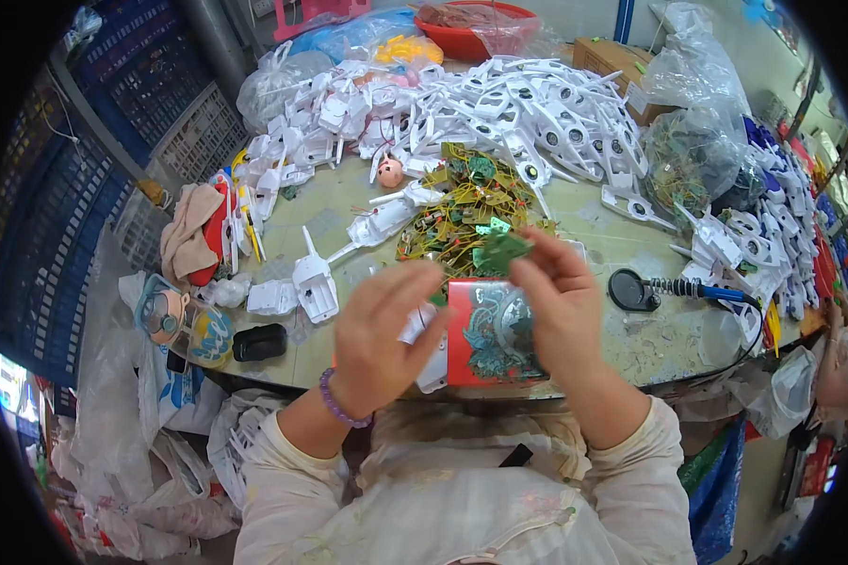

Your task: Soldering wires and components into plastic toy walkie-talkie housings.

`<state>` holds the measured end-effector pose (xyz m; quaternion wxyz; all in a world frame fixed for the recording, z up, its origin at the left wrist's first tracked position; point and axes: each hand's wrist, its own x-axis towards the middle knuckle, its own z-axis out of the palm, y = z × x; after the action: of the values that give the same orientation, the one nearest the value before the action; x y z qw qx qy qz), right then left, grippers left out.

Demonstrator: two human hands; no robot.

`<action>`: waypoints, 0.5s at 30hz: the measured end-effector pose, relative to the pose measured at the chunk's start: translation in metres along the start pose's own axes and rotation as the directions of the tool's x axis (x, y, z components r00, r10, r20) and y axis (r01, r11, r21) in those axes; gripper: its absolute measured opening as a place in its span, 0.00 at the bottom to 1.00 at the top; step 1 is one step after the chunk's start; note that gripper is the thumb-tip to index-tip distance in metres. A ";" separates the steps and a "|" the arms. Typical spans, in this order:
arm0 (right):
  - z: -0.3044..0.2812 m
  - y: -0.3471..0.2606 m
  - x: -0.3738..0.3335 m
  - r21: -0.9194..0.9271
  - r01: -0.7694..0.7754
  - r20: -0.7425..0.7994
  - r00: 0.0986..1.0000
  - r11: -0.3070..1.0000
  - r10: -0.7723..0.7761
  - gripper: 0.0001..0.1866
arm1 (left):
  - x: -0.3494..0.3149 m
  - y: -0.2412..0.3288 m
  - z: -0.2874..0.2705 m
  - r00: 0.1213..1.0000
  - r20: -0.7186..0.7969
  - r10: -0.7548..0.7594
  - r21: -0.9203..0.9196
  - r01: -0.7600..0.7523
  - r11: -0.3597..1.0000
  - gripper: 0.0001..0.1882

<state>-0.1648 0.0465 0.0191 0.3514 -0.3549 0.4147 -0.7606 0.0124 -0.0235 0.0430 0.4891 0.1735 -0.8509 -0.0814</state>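
Between the thumb and fingers of my right hand [565,301] is a green circuit board [502,252], held up in front of the pile of circuit boards with yellow wires [462,193]. My left hand [382,325] is raised to the left of it, its fingers curled and blurred. A small green bit shows by its fingertips, and I cannot make out whether they grip it. Below and between my hands lies a red box [460,344] with a teal pattern on top. White plastic parts [433,372] lie partly hidden behind my left hand.
White plastic housings [556,113] are heaped across the back of the table. At the right a soldering iron [716,292] lies by its black stand [634,290]. On the left are an open white housing [314,287], a black dish [259,343] and a clear bottle [203,334].
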 end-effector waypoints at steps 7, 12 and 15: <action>-0.026 -0.028 0.022 -0.697 0.580 0.385 0.798 0.421 -0.463 0.21 | -0.034 -0.016 -0.018 0.931 0.130 -0.340 0.209 0.309 0.928 0.06; -0.024 -0.012 0.012 -0.697 0.604 0.593 0.789 0.387 -0.161 0.16 | -0.035 -0.012 0.011 0.894 0.141 -0.424 0.232 0.387 0.892 0.12; -0.026 -0.009 0.009 -0.666 0.521 0.590 0.806 0.534 -0.050 0.12 | -0.035 -0.013 0.016 0.872 0.158 -0.464 0.187 0.435 0.881 0.17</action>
<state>-0.1931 0.0531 0.0189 0.1119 -0.7243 0.5380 -0.4165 0.0176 -0.0232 0.0029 0.3559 0.3930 -0.8349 -0.1476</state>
